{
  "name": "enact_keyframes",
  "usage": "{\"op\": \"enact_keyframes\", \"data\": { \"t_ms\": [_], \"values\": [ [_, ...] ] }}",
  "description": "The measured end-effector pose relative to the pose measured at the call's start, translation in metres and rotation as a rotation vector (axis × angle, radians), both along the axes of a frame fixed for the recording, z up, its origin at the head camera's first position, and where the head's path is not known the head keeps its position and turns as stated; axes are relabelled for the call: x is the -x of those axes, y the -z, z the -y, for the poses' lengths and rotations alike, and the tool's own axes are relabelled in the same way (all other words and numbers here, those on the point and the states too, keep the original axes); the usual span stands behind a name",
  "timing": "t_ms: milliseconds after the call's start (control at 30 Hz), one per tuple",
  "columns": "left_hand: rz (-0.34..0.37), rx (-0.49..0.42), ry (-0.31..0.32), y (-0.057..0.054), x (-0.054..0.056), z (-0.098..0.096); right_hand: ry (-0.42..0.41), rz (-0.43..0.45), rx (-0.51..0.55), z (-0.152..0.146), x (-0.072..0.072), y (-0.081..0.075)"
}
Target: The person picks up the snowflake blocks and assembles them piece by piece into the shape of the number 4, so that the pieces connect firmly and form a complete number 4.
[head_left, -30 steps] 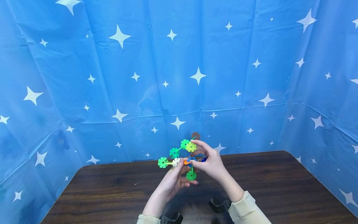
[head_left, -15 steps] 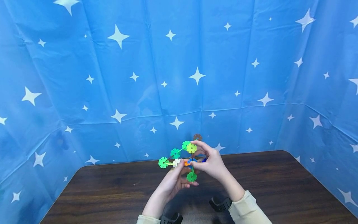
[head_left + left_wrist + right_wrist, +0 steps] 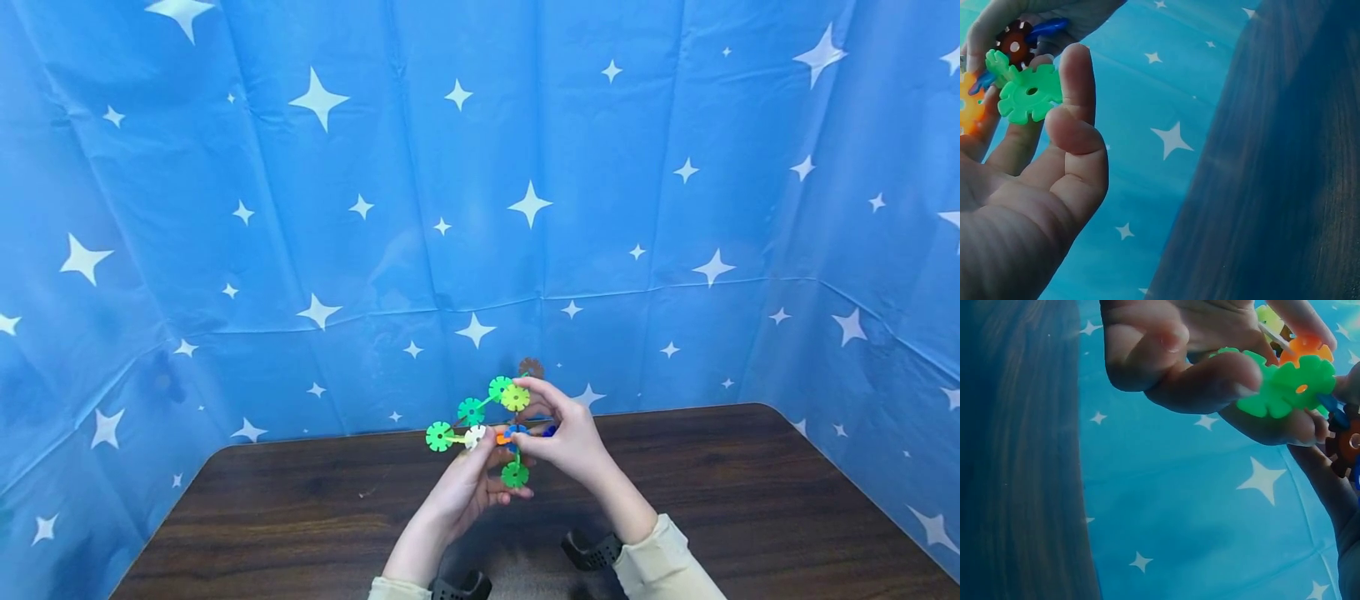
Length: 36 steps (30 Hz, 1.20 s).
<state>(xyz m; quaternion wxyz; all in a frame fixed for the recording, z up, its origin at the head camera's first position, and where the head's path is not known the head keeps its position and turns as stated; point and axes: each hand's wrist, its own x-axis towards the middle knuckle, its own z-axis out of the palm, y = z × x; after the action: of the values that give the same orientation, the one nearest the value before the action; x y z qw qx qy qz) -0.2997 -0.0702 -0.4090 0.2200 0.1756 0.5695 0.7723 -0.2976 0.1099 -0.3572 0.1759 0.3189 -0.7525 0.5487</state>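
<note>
A chain of notched plastic flower discs, joined at their slots, is held between both hands above the table. My left hand (image 3: 461, 492) pinches it near the orange disc (image 3: 502, 439), thumb by the white disc (image 3: 475, 436). My right hand (image 3: 573, 433) grips the blue disc (image 3: 515, 432) with its thumb, its index finger reaching up to the yellow disc (image 3: 515, 397). A green disc (image 3: 515, 475) hangs below, in front of the left fingers. In the left wrist view, a brown disc (image 3: 1015, 47) and a dark blue one (image 3: 1049, 29) sit by the right fingers.
The dark wood-grain table (image 3: 300, 517) spreads beneath the hands. Behind and at both sides hangs a blue curtain (image 3: 420, 267) with white stars. Black straps (image 3: 591, 551) are on both wrists, below pale sleeves.
The upper discs, brown, green and yellow, have shifted slightly right and down. Both hands keep their hold with almost no movement.
</note>
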Motion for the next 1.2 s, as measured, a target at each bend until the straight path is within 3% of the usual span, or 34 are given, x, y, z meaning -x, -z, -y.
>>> {"op": "enact_keyframes", "data": {
  "t_ms": [333,600,833,1200],
  "values": [
    [-0.033,0.047,-0.031,-0.003,-0.001,0.0,0.006,-0.135,-0.066,-0.002,-0.001,0.0],
    [-0.046,0.051,-0.036,-0.002,-0.002,-0.001,0.015,-0.143,-0.068,-0.008,0.022,0.024],
    [-0.049,0.043,-0.031,-0.001,-0.001,0.0,0.002,-0.167,-0.052,-0.003,-0.005,-0.003],
    [-0.053,0.047,-0.029,0.0,0.0,0.0,-0.033,-0.228,0.002,-0.004,0.0,0.0]
  ]
}}
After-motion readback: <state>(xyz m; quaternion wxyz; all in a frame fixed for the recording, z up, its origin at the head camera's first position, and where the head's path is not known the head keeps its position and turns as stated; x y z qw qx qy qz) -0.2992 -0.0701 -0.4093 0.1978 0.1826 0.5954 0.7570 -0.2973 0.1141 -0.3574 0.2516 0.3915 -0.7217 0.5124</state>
